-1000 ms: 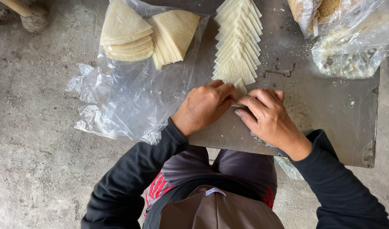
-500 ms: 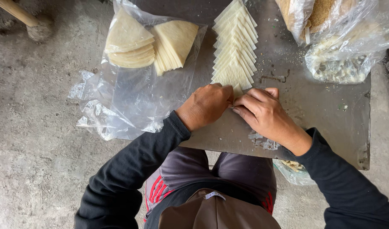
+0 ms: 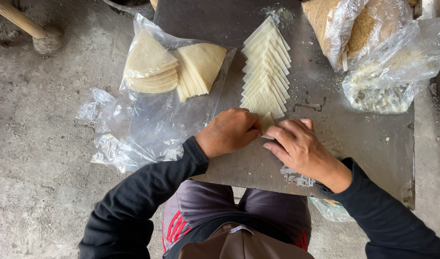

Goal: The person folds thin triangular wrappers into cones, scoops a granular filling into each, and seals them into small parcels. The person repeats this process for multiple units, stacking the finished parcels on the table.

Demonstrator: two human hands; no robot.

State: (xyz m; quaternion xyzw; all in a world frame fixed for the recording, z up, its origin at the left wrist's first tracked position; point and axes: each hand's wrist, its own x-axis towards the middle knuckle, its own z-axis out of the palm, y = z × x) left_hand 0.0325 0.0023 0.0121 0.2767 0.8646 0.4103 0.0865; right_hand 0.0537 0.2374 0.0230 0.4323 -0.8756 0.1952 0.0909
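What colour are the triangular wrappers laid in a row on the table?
Pale cream-yellow, the wrappers show best in the head view.

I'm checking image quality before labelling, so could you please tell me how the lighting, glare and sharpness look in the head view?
Head view: soft, even daylight with only faint shadows under the left hand and right hand; mild glare on the clear plastic sheet and the plastic bags; the row of dough triangles is sharp; the cap brim at the bottom edge looks slightly soft.

Two stacks of wrappers (image 3: 174, 69), one overlapping row of wrappers (image 3: 266, 72), two filled plastic bags (image 3: 373, 52).
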